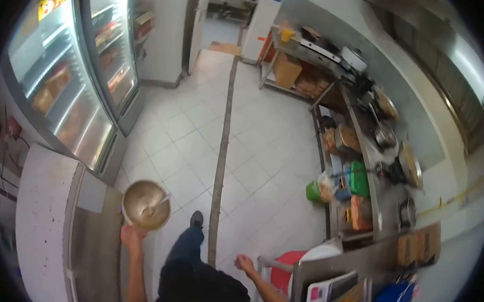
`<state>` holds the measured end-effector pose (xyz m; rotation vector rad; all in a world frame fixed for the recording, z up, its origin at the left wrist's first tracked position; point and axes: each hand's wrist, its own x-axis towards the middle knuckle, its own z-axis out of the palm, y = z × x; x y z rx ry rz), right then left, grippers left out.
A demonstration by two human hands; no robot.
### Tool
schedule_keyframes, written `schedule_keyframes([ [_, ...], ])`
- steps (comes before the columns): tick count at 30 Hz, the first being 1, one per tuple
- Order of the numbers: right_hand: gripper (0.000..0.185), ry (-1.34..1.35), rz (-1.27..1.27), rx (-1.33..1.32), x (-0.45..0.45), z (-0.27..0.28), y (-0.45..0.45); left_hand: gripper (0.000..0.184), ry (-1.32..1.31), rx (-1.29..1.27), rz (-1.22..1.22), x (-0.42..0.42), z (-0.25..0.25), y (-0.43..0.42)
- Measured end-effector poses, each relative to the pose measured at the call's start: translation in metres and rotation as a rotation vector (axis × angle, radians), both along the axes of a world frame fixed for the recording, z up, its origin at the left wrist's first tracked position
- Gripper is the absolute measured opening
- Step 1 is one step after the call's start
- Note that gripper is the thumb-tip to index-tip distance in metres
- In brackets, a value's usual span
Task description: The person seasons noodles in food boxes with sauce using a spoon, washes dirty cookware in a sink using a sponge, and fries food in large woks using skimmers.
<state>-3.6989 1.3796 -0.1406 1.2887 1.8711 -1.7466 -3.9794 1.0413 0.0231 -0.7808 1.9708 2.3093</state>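
My left hand [133, 233] is closed on the near rim of a round metal bowl [132, 193], out over the floor at the left. Inside the bowl is a pale substance, and a utensil with a light handle [164, 200] leans on its right side; its lower end is hard to make out. My right hand [243, 262] hangs low beside my body with nothing visible in it, its fingers loosely bent and a little apart. Nearest to it is the corner of a metal table [296, 268] with a red and white round container [286, 260] by it.
Lit glass-door fridges [64, 87] and a white cabinet [47, 206] line the left. Along the right runs a metal counter [358, 121] with pans [385, 137], and bins and boxes below. A dark strip [225, 123] crosses the tiled floor [183, 115] towards a doorway [222, 27].
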Motion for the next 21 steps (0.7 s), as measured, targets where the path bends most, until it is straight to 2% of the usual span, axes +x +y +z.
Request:
schedule_keyframes([
  [1, 0.041, -0.229, 0.33, 0.134, 0.02, -0.043, 0.015, 0.025, -0.051, 0.046, 0.027, -0.026, 0.003, 0.029],
  [2, 0.041, -0.228, 0.864, 0.448, 0.065, -0.064, 0.033, 0.026, -0.024, 0.096, 0.013, -0.048, 0.006, 0.06],
  [3, 0.04, -0.341, 0.832, 0.365, 0.065, -0.044, 0.04, 0.027, -0.006, 0.134, -0.006, -0.081, 0.003, 0.09],
  [5, 0.039, -0.546, 0.573, 0.182, 0.026, 0.0, 0.072, 0.026, 0.001, 0.215, -0.066, -0.144, 0.037, 0.16],
  [7, 0.037, -0.584, 0.53, 0.17, -0.036, 0.022, 0.115, 0.023, 0.07, 0.266, -0.177, -0.206, 0.032, 0.217],
  [8, 0.037, -0.588, 0.518, 0.177, -0.072, 0.021, 0.14, 0.019, -0.078, 0.182, -0.18, -0.245, 0.037, 0.253],
  [10, 0.035, -0.572, 0.488, 0.203, -0.153, 0.014, 0.191, 0.02, -0.136, 0.263, -0.245, -0.317, 0.057, 0.318],
  [14, 0.033, -0.497, 0.518, 0.297, -0.308, -0.032, 0.273, 0.021, 0.0, 0.31, -0.336, -0.458, 0.05, 0.405],
  [15, 0.032, -0.456, 0.536, 0.344, -0.358, -0.043, 0.299, 0.021, 0.035, 0.336, -0.366, -0.498, 0.045, 0.434],
  [17, 0.031, -0.373, 0.571, 0.45, -0.463, -0.059, 0.35, 0.025, -0.055, 0.187, -0.337, -0.568, 0.008, 0.465],
  [18, 0.03, -0.35, 0.596, 0.501, -0.519, -0.06, 0.372, 0.026, -0.027, 0.189, -0.341, -0.596, 0.005, 0.477],
  [19, 0.03, -0.338, 0.616, 0.545, -0.577, -0.054, 0.395, 0.031, -0.049, 0.122, -0.269, -0.624, 0.018, 0.494],
  [20, 0.029, -0.33, 0.615, 0.582, -0.643, -0.035, 0.422, 0.035, -0.084, 0.163, -0.292, -0.643, 0.033, 0.499],
  [21, 0.028, -0.307, 0.581, 0.629, -0.704, -0.022, 0.45, 0.033, 0.014, 0.096, -0.379, -0.663, 0.003, 0.494],
])
